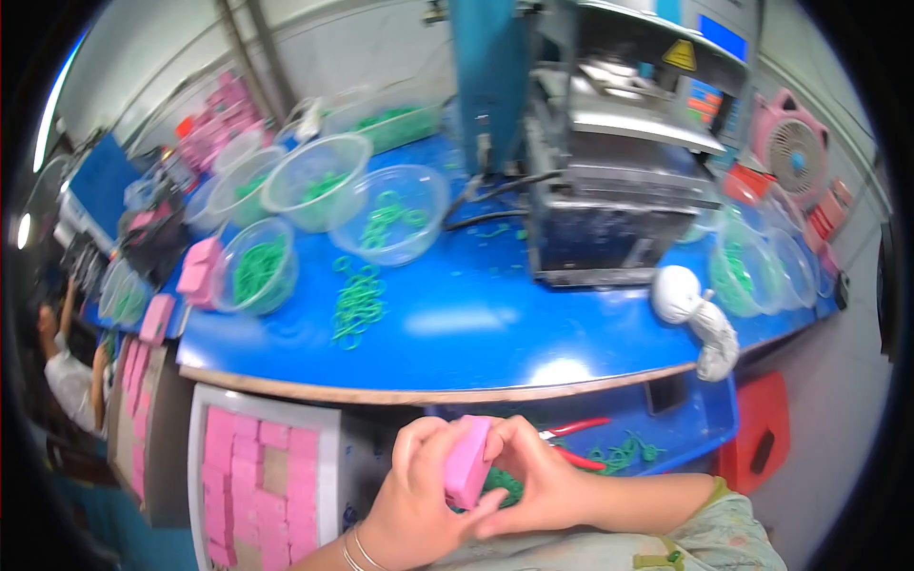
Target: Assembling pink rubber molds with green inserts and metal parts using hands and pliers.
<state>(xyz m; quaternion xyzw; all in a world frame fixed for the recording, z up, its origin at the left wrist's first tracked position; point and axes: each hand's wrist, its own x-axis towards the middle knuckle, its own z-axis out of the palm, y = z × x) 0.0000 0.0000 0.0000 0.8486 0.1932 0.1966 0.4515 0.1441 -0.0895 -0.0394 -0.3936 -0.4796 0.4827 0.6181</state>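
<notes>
Box (466, 464), long axis up-view, leaning right; left hand (416, 490) grasping, right hand (545, 482) touching, grip unclear; bowl (288, 276) holds green rings (258, 270).

I see the left hand (419, 476) curled in a grip, close beside the right hand (543, 473), which arches with thumb (492, 515) and forefinger (515, 436) apart. The right forearm (643, 501) lies nearly level; the left forearm (333, 557) slants upward.

Can pass over the blue tabletop (466, 305) at frame centre; is blocked left of centre by green rings (359, 303) and a clear bowl (426, 193), at upper right by the metal machine (605, 233), at right by a white bundle (708, 325).
</notes>
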